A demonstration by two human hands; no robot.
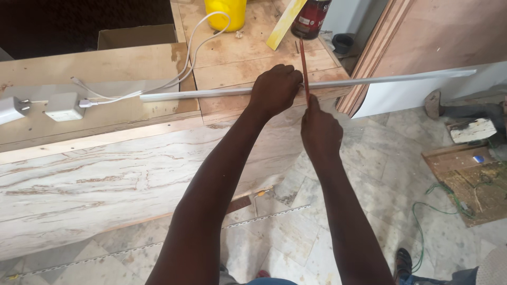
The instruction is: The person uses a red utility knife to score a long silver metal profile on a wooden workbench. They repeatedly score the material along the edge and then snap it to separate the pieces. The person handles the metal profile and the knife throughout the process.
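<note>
A long white plastic strip (200, 93) lies across the plywood bench top (237, 58) and juts past its right edge. My left hand (274, 89) is closed over the strip, pressing it down near the bench's edge. My right hand (319, 132) grips a thin reddish blade (303, 63) that stands across the strip just right of my left hand. The blade's lower end is hidden in my fist.
A yellow jug (226, 12), a dark red can (310, 18) and a yellow stick (285, 24) stand at the bench's far end. A white cable (185, 63) runs to white plugs (63, 106) at left. Marble-patterned panel (105, 179) fronts the bench. Debris and a green cord (422, 211) lie on the tiled floor.
</note>
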